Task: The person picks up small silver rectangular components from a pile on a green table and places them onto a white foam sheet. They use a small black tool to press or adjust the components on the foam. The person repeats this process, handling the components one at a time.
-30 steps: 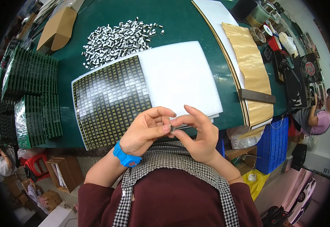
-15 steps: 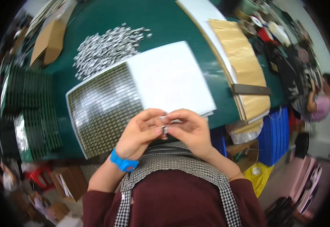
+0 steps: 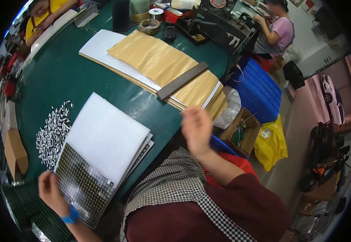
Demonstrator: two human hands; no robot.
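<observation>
My left hand [image 3: 51,192], with a blue band [image 3: 70,214] at the wrist, hovers by the left edge of a dark gridded sheet [image 3: 83,183]. Its fingers are curled in; whatever they may hold is hidden. Beyond that hand lies a pile of small silvery metal pieces [image 3: 54,133]. My right hand [image 3: 197,128] is raised near the front end of a brown paper stack [image 3: 155,56]. Motion blurs its bent fingers, so I cannot make out anything in them. White foam sheets [image 3: 105,129] cover part of the gridded sheet.
A dark flat bar [image 3: 182,80] lies across the brown paper. Green ribbed trays [image 3: 26,205] stand at lower left. To the right are a blue crate [image 3: 260,90], an open carton [image 3: 243,131] and a yellow bag [image 3: 270,147]. Another person [image 3: 278,30] sits at far right.
My hands, together over a small metal piece before, are now far apart: the left out by the gridded sheet, the right by the paper stack. The view has swung to the right.
</observation>
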